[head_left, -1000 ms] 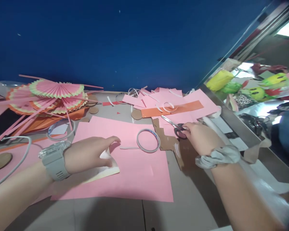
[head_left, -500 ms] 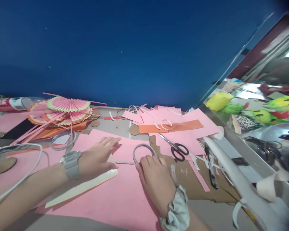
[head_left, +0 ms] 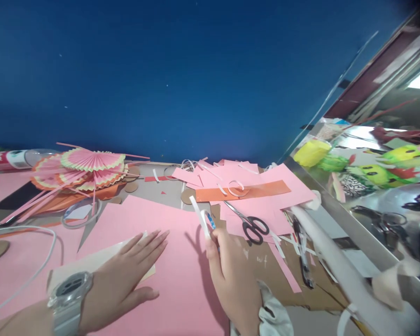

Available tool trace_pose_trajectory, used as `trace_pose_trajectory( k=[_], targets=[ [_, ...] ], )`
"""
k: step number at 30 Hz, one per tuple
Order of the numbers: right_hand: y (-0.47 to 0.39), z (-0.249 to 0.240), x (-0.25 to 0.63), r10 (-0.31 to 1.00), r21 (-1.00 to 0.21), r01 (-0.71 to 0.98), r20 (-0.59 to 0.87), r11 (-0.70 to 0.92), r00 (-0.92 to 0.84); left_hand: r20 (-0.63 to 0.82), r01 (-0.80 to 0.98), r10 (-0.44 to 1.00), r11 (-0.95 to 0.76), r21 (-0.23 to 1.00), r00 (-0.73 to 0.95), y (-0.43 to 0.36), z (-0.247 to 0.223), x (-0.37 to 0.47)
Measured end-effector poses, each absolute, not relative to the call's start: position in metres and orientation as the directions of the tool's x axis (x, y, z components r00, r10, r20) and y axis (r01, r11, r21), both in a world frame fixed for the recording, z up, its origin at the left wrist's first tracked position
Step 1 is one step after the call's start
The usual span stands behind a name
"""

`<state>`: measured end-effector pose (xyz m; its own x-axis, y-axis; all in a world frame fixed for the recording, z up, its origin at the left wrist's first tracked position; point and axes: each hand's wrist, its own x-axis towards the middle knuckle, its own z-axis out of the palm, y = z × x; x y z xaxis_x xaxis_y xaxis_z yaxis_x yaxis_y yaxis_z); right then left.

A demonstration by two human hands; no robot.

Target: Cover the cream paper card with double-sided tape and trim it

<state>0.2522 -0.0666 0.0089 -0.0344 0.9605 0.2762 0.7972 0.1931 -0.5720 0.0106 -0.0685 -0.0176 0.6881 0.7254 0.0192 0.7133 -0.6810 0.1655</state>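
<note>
Tape roll (head_left: 210, 223) gripped in my right hand (head_left: 231, 275); my left hand (head_left: 126, 275) lies flat, fingers extended, holding nothing, on cream paper (head_left: 105, 257).

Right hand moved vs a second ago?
Yes: left and closer to the wearer, judged against the scissors. It was at their handles; now the right hand holds the tape.
</note>
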Motion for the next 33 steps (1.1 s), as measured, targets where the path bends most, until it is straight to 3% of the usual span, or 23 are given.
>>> trace_pose_trajectory(
  k=[5, 10, 15, 20, 24, 26, 29, 33],
  targets=[
    [-0.067, 0.001, 0.248, 0.954, -0.593, 0.774, 0.297, 0.222, -0.046, 0.010, 0.621, 0.641, -0.748, 0.234, 0.768, -0.055, -0.020, 0.038],
    [-0.068, -0.013, 0.246, 0.953, -0.647, 0.729, 0.302, 0.223, -0.023, 0.116, 0.573, 0.622, -0.767, 0.288, 0.774, -0.048, -0.029, 0.062],
    [-0.068, -0.030, 0.234, 0.915, -0.619, 0.693, 0.374, 0.369, -0.154, 0.024, 0.521, 0.608, -0.698, 0.491, 0.794, -0.041, -0.020, 0.063],
    [-0.060, -0.028, 0.233, 0.841, -0.523, 0.692, 0.486, 0.497, -0.237, 0.166, 0.276, 0.694, -0.478, 0.834, 0.701, -0.030, -0.013, 0.055],
    [-0.051, -0.030, 0.231, 0.731, -0.407, 0.645, 0.574, 0.647, -0.370, 0.296, -0.029, 0.767, -0.341, 0.940, 0.570, -0.026, -0.016, 0.057],
    [-0.048, -0.033, 0.228, 0.699, -0.353, 0.645, 0.583, 0.677, -0.414, 0.272, -0.113, 0.797, -0.252, 0.961, 0.538, -0.026, -0.017, 0.059],
    [-0.046, -0.038, 0.226, 0.641, -0.271, 0.628, 0.590, 0.730, -0.491, 0.127, -0.176, 0.824, -0.034, 0.984, 0.552, -0.027, -0.016, 0.060],
    [-0.050, -0.038, 0.231, 0.633, -0.225, 0.634, 0.550, 0.740, -0.544, -0.016, -0.266, 0.801, 0.218, 0.939, 0.598, -0.026, -0.013, 0.057]
  ],
)
